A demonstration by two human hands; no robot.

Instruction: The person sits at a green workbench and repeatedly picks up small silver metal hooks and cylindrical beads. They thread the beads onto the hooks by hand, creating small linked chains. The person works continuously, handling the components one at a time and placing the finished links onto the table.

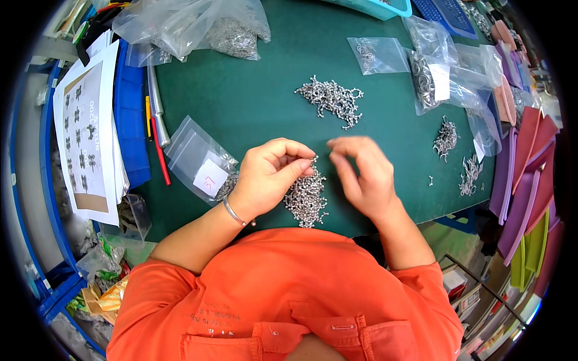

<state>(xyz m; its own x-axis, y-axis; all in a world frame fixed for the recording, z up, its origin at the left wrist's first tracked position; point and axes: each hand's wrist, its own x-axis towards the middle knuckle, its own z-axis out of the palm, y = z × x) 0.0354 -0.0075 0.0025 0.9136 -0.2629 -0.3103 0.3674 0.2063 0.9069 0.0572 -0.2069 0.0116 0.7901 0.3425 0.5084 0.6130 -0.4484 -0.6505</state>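
On the green table [241, 90]: near pile of metal pieces [306, 203], far pile [332, 101] beyond; work is judged unfinished, the done share not shown. One piece [315, 159] seemingly pinched by left hand [268, 174]; right hand [366, 174] blurred, fingers parted, no piece visible.

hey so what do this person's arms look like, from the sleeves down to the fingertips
Both arms have short orange fabric sleeves, leaving the forearms uncovered. A thin silver-coloured metal bangle with a small rounded bead circles the left wrist; none shows on the right. The left grip and the slightly blurred right grip are human hands without gloves.
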